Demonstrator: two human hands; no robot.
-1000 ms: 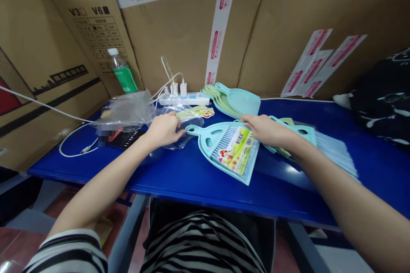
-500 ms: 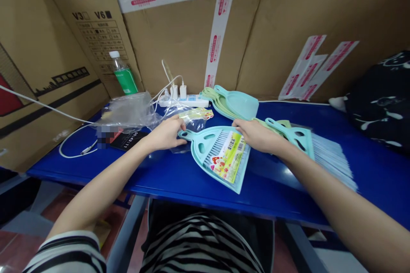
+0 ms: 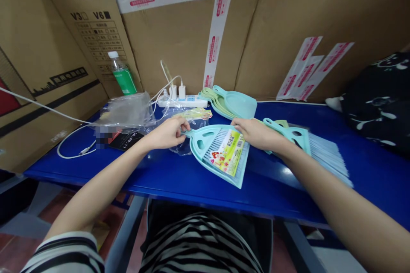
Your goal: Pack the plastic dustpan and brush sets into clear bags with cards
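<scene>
A light-blue dustpan [image 3: 199, 160] with a small hand brush [image 3: 215, 141] nested in it is held between my hands, just above or on the front of the blue table. A yellow-green printed label card [image 3: 229, 153] lies over the bristles. My left hand [image 3: 173, 132] is closed around the handle end at the left. With the fingers of my right hand [image 3: 248, 131] I grip the far right corner of the dustpan's rim; the fingertips are partly hidden.
Behind stand stacked dustpans [image 3: 240, 101], green and blue. To the right lie more brushes [image 3: 326, 153], under my right forearm. Clear plastic bags [image 3: 128, 111], a phone [image 3: 126, 138], a power strip [image 3: 195, 101] and a bottle [image 3: 124, 80] are at the left and back, before cardboard walls [image 3: 179, 42].
My left fingers have closed further over the handle, covering its hanging hole. The dustpan and brush have shifted and tilted slightly, with the front tip a little higher in view.
</scene>
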